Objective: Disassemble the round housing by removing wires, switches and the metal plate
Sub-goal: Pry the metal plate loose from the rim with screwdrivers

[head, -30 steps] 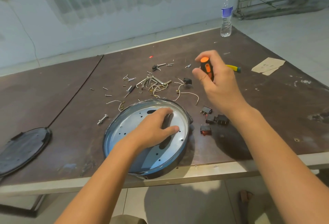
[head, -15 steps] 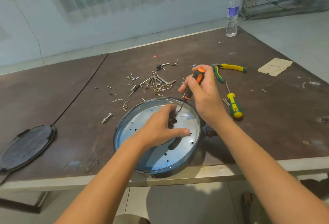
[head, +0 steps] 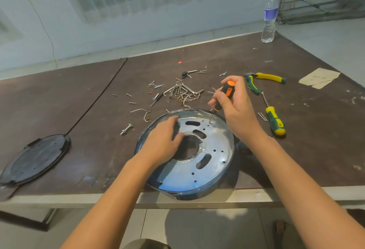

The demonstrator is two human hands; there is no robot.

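The round housing, dark-rimmed, lies at the table's front edge with a shiny metal plate inside it, full of slots and holes around a large centre opening. My left hand rests on the plate's left side, fingers bent at the edge of the centre hole. My right hand grips an orange-and-black screwdriver, its tip set on the plate near the far rim. Loose wires lie just beyond the housing. The switches are hidden behind my right arm.
Screws, bolts and hex keys are scattered behind the housing. Yellow-green pliers and a yellow-green screwdriver lie to the right. A black round cover sits at the left, a water bottle at the far right, paper scraps beyond.
My right hand came down from above the table and set the screwdriver tip on the plate's far rim. My left hand slid left on the plate, baring the centre hole.
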